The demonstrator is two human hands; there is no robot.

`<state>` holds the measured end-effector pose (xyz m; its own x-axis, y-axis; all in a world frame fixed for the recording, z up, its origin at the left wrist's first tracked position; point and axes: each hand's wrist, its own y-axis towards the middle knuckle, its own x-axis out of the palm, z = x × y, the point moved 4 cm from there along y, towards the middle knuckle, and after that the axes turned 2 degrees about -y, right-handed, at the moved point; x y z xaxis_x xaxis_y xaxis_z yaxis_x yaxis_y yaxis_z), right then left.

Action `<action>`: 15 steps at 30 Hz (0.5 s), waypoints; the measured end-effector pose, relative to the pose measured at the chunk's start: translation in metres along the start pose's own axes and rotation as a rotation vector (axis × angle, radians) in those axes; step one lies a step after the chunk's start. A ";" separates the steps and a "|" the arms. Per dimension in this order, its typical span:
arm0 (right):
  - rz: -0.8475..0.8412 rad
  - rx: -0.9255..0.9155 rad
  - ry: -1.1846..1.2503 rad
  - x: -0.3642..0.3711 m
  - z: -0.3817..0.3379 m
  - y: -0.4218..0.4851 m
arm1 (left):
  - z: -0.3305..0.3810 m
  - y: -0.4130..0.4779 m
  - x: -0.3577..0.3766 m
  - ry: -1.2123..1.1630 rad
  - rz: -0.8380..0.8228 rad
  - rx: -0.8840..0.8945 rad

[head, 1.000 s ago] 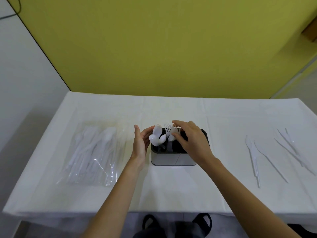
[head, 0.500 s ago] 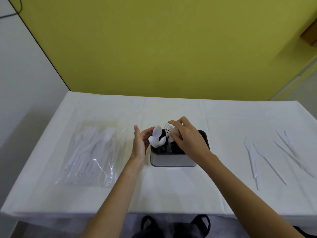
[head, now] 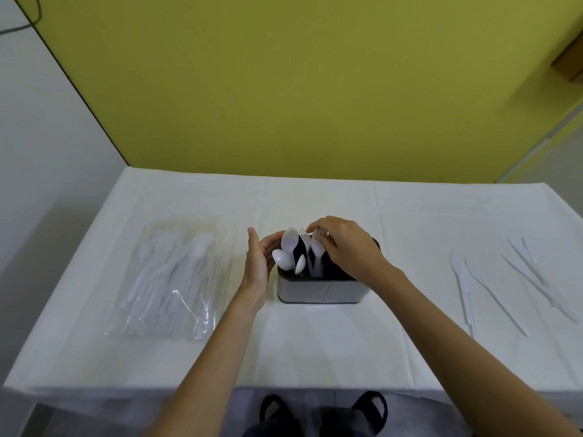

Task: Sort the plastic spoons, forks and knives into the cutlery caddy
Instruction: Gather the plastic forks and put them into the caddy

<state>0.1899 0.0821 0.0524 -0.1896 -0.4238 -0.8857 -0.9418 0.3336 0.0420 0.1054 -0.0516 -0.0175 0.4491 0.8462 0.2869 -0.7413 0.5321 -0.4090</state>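
**Right hand (head: 345,250) settling forks (head: 314,258) in the cutlery caddy (head: 318,290); loose knives not yet in**

The right hand reaches over the top of the caddy with its fingers curled down onto the heads of the white forks. The fingertips (head: 318,236) close on the tines. The thumb is hidden behind the hand, so how firm the hold is cannot be read. The left hand (head: 259,263) holds nothing. It stands on edge just beside the caddy's left end, fingers straight and palm turned toward the spoons (head: 287,252), close to them or just touching.

The caddy stands at the middle of the table (head: 315,348), near the person. The spoons lean out of its left section, bowls up, and the forks stand in the section next to them. The part under the right hand is dark and mostly covered, so what it holds cannot be told.

The step in hand looks like seating the forks in their slot while the left hand steadies the spoons. The sorting seems partly done. A few knives (head: 461,287) and other thin white pieces lie flat on the table well off to the right. A clear bag of cutlery (head: 170,279) lies to the left, still holding many pieces.

The next move probably calls for letting go of the forks without tipping them. Then the right hand would reach across for a knife and stand it in a section of its own. The caddy is light-looking, so a push on its rim could shift it.
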 end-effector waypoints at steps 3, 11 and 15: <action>0.092 -0.042 -0.049 0.003 0.004 -0.005 | 0.002 -0.002 0.002 0.004 -0.010 -0.001; 0.039 -0.053 -0.046 0.014 0.006 -0.015 | 0.003 -0.008 0.006 0.019 -0.047 0.003; 0.095 -0.053 0.084 0.001 0.007 -0.021 | 0.020 -0.003 0.008 0.075 -0.039 0.074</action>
<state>0.2113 0.0802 0.0476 -0.2994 -0.4617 -0.8350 -0.9312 0.3320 0.1503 0.1014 -0.0468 0.0038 0.5123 0.8260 0.2351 -0.7561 0.5636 -0.3327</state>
